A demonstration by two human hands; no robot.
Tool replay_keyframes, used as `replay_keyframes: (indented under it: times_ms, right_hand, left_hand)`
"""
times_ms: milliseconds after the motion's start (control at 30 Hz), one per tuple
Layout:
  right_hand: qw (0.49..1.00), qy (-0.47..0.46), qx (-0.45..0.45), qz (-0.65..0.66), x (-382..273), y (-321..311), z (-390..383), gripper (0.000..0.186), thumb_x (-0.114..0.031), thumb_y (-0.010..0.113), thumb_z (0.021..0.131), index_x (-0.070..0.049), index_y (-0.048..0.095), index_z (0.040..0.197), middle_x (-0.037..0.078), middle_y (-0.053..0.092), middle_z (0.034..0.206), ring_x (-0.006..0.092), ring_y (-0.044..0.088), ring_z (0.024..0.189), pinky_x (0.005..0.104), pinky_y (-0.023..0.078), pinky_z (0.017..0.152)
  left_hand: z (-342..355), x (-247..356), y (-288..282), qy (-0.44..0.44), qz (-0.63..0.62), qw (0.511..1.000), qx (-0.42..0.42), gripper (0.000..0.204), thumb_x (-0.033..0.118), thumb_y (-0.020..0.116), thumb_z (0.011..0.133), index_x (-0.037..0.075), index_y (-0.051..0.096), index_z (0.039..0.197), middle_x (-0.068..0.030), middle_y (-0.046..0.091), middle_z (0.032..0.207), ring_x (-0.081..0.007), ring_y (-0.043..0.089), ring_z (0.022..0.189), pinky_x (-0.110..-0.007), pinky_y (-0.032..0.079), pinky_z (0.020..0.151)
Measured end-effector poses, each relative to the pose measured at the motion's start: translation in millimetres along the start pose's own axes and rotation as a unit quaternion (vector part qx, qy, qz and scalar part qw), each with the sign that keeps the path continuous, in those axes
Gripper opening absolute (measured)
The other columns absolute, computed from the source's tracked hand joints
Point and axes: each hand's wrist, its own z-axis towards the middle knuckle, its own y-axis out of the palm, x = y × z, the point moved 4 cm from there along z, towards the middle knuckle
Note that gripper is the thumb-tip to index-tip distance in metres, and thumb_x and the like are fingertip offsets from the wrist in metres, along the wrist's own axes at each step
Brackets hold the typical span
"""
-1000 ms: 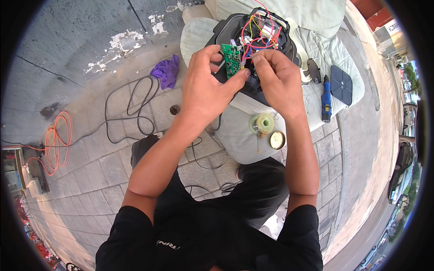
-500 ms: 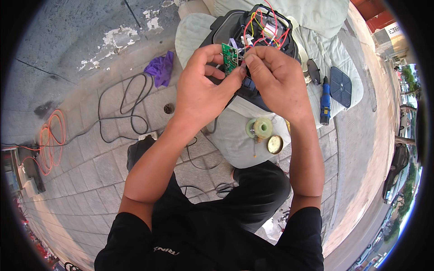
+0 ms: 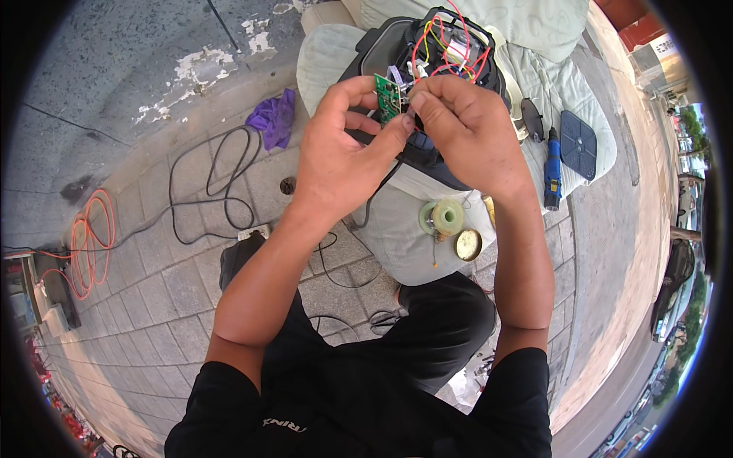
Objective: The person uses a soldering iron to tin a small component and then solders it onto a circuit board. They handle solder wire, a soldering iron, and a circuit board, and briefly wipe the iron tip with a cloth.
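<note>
A small green circuit board (image 3: 388,99) is gripped along its edges by the fingers and thumb of my left hand (image 3: 336,156). Close against the board's right side, my right hand (image 3: 477,137) pinches with thumb and forefinger. What lies in that pinch is mostly hidden; wires run close to the fingertips. Just beyond both hands sits an opened black appliance housing (image 3: 376,59). Red and yellow wires (image 3: 477,70) loop out of its far right part. A pale ribbon-like lead (image 3: 395,74) shows behind the board.
On the pale cushion (image 3: 397,244) stand a spool (image 3: 447,217) and an open round tin (image 3: 468,245). To the right lie a blue power screwdriver (image 3: 553,174) and a dark square plate (image 3: 579,145). Left are a purple cloth (image 3: 275,118), a black cable (image 3: 174,200) and an orange cable (image 3: 111,221).
The right fingertips have shifted slightly at the board's edge. My left hand keeps its hold on the board. The whole view has moved a little.
</note>
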Motion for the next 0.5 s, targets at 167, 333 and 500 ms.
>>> replay_keyframes:
  times_ms: [167,333,500]
  right_hand:
    - [1.000,0.001,-0.003,0.000,-1.0,0.9,-0.2,0.025,-0.019,0.064,0.102,0.005,0.071,0.108,0.009,0.067,0.074,0.0137,0.062,0.068,0.0327,0.052,0.065]
    - [1.000,0.001,-0.002,-0.007,-0.7,0.0,-0.1,0.024,-0.018,0.064,0.102,0.005,0.070,0.107,0.009,0.066,0.073,0.0142,0.062,0.067,0.0332,0.052,0.065]
    - [0.999,-0.024,0.003,-0.022,-2.0,1.0,-0.2,0.023,-0.018,0.064,0.101,0.004,0.070,0.106,0.012,0.067,0.074,0.0169,0.063,0.067,0.0343,0.052,0.065]
  left_hand:
    - [-0.3,0.7,-0.8,-0.002,-0.004,1.000,-0.004,0.063,0.018,0.087,0.086,-0.003,0.055,0.135,-0.0121,0.066,0.115,-0.0153,0.065,0.089,-0.031,0.056,0.072]
    - [-0.7,1.5,-1.4,0.000,0.008,1.000,-0.004,0.063,0.017,0.087,0.086,-0.003,0.055,0.136,-0.0121,0.066,0.115,-0.0152,0.065,0.089,-0.031,0.056,0.072]
    - [0.1,0.2,0.5,-0.004,-0.008,1.000,-0.004,0.062,0.016,0.087,0.086,-0.003,0.055,0.136,-0.0120,0.066,0.115,-0.0150,0.066,0.089,-0.030,0.057,0.073]
